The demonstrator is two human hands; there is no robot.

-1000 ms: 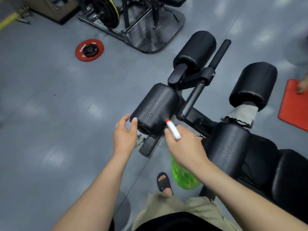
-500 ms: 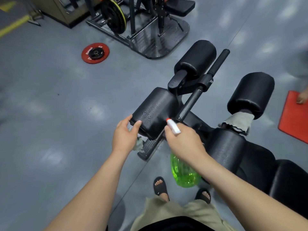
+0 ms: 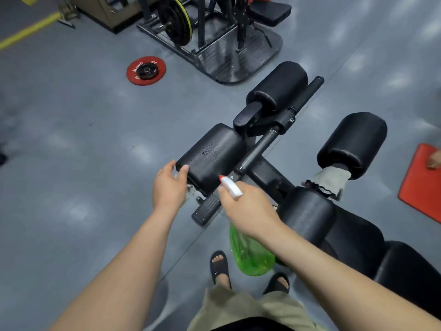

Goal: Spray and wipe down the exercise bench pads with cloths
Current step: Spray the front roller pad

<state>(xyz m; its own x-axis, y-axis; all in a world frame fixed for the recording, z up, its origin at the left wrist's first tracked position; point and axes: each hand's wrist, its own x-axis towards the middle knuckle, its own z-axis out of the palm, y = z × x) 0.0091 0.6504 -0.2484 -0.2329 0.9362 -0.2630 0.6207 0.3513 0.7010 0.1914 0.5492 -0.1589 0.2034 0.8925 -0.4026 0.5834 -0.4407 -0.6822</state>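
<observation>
The black near-left roller pad [image 3: 214, 156] of the exercise bench carries a patch of spray droplets on top. My left hand [image 3: 169, 187] grips its left end, with a pale cloth [image 3: 191, 190] showing under the palm. My right hand [image 3: 248, 211] grips a green spray bottle [image 3: 250, 256]; its white, red-tipped nozzle [image 3: 230, 186] points at the pad's near edge. A second grey cloth [image 3: 330, 180] hangs between the far-right roller [image 3: 355, 142] and the near-right roller [image 3: 307, 211].
The far-left roller [image 3: 279, 89] and a black handle bar [image 3: 307, 94] lie beyond. The bench seat pad [image 3: 405, 271] runs off lower right. A red weight plate [image 3: 146, 70], a plate rack [image 3: 214, 44] and a red mat [image 3: 422, 182] are on the grey floor. My sandalled feet [image 3: 219, 266] stand below.
My head has lifted, so more of the rack shows. My left hand slid slightly down the pad's end. The spray nozzle stays aimed at the same pad.
</observation>
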